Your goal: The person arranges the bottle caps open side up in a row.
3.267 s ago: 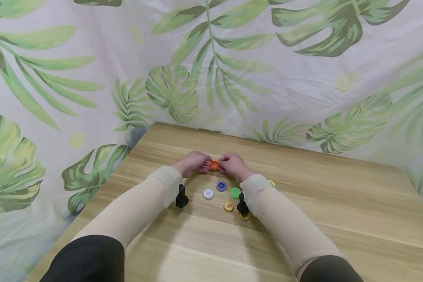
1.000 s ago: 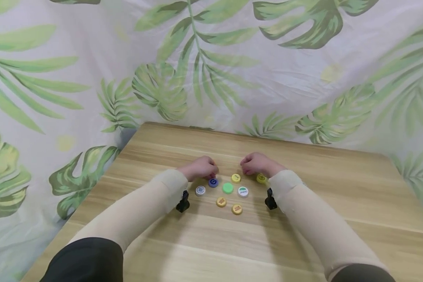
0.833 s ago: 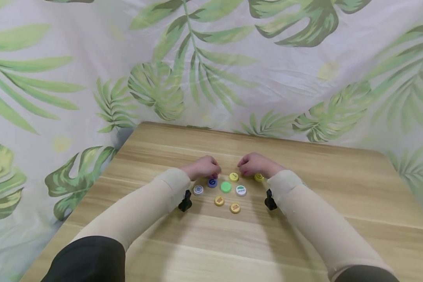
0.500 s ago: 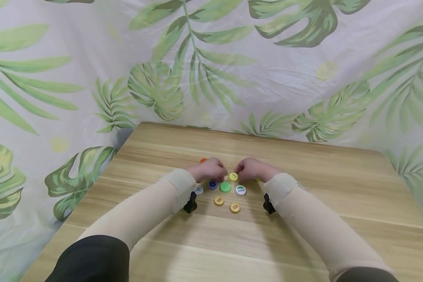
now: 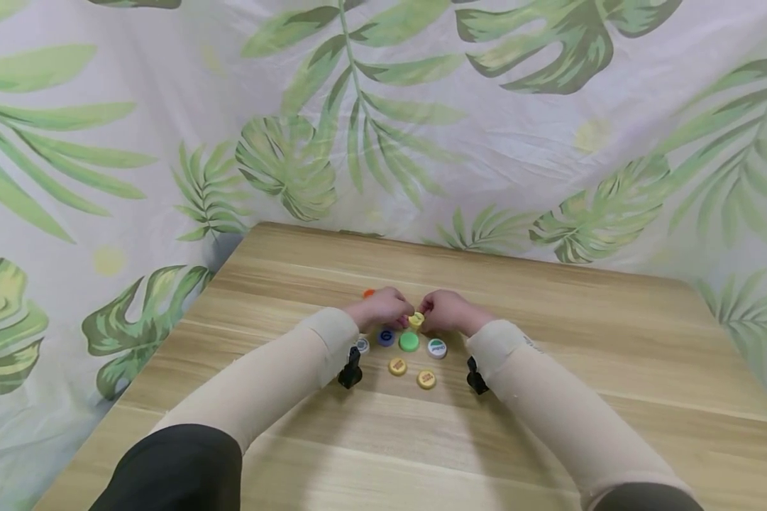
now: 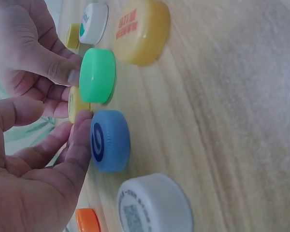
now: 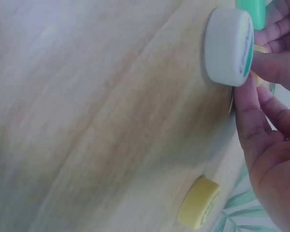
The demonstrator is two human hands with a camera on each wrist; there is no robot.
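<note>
Between my two hands a yellow bottle cap [image 5: 416, 321] sits tilted. My right hand [image 5: 450, 311] pinches it between thumb and fingers, as the right wrist view shows from behind a white cap. Fingertips of my left hand [image 6: 38, 169] reach its near side, while the left thumb stands apart from them. Right beside the left fingers is a blue cap [image 6: 110, 141] with a dark swirl. A green cap [image 5: 409, 341] lies just in front of the pinched one. The orange cap [image 5: 369, 292] rests on the table behind the left hand.
On the wooden table [image 5: 549, 341] lie a white cap with green print [image 5: 437, 348], a grey-white cap [image 6: 154, 205] and two amber caps [image 5: 397, 367]. Another yellow cap [image 7: 199, 203] lies by the right hand, hidden in the head view. A leaf-patterned cloth [image 5: 383, 106] hangs behind.
The left hand has let go of the orange cap, leaving it behind, and moved right. The right hand has moved left onto the yellow cap, which is now gripped and tilted.
</note>
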